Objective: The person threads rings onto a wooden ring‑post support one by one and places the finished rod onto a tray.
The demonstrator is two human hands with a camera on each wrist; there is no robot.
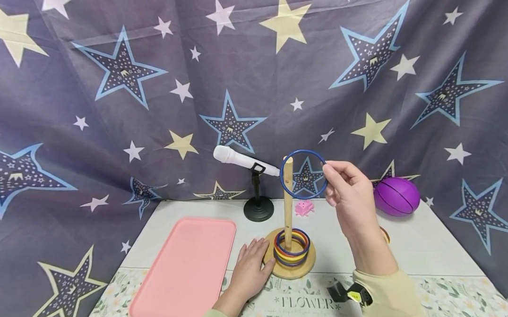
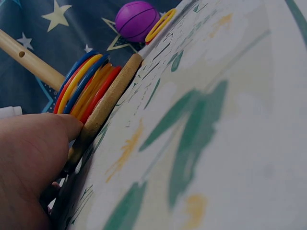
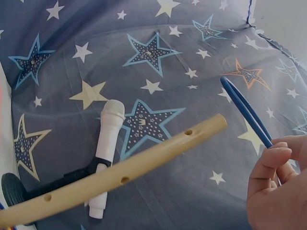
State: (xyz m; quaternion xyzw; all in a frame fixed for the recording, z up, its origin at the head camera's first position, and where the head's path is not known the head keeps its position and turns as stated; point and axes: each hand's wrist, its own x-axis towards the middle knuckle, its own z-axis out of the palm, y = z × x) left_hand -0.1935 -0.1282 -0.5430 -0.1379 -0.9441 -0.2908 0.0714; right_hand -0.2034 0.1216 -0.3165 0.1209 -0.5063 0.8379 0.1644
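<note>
Pink in colour, a tray [image 1: 183, 269] is laid at the left, its long axis run from near to far, its rim raised. Farther off, a white microphone [image 1: 243, 160] is held aslant by a black stand [image 1: 257, 191], its head turned left. Nearer, the left hand [image 1: 251, 267] is rested with fingers extended, the left edge of a round wooden base [image 1: 291, 273] being touched. From this base a wooden peg [image 1: 288, 212] is raised upright; its foot is encircled by stacked rings [image 1: 291, 258] in blue, red and yellow. Beyond the peg a small pink toy [image 1: 305, 208] is placed.

A single blue ring [image 1: 304, 197] is pinched at its right edge by the right hand [image 1: 350, 196]. It is held up on edge, its opening faced to the near side; in the head view it is overlapped with the peg's top, while in the right wrist view a gap is shown between them. Open room is left above both. At the far right, a purple ball [image 1: 397, 197] is set before a starry cloth [image 1: 257, 73]; nearer, another ring [image 1: 385, 235] is partly hidden by the right wrist.
</note>
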